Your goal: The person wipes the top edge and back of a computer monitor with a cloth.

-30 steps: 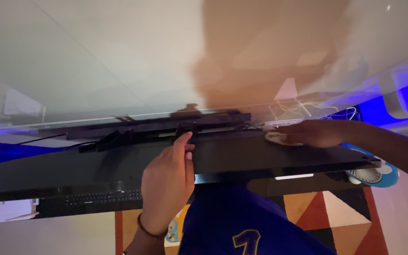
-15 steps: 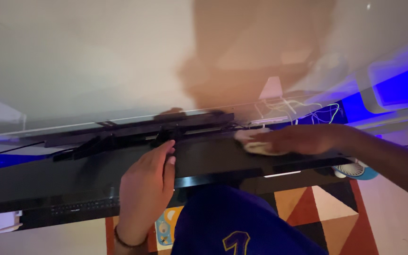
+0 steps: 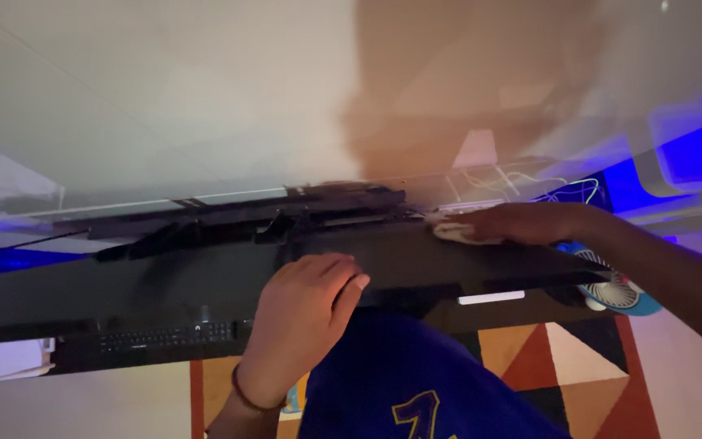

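- Pale plain wall [image 3: 164, 97]: fills the upper view, with a brown shadow patch on it and blue light at both sides.
- Large flat black panel [image 3: 164, 276], like a screen seen from over its top edge: it runs across the whole view. A black bracket assembly [image 3: 318, 207] sits along its far side.
- Rug of orange, white and black triangles [image 3: 562, 358]: it lies on the floor below the panel, partly hidden by the person's dark blue garment [image 3: 400, 374].
- Left hand [image 3: 306, 313]: it rests on the panel near the middle, knuckles up and fingers bent. Whether the grip closes round an edge cannot be told.
- Right hand [image 3: 522, 223]: it is laid flat at the panel's far right, fingers stretched out. The grip is not clenched, and it presses a small pale cloth [image 3: 454, 233] against the panel.
- Black keyboard [image 3: 168, 335]: it sits beneath the panel's near edge, on a dark bench.
- Small white round fan on a blue base [image 3: 615, 293]: it stands just beyond the panel's right end, below the right forearm.
- Judgement: the work in hand appears to be wiping the panel, the left hand steadying it. A further stroke would call for light, even pressure and a firm brace.
- Containers: none can be made out.
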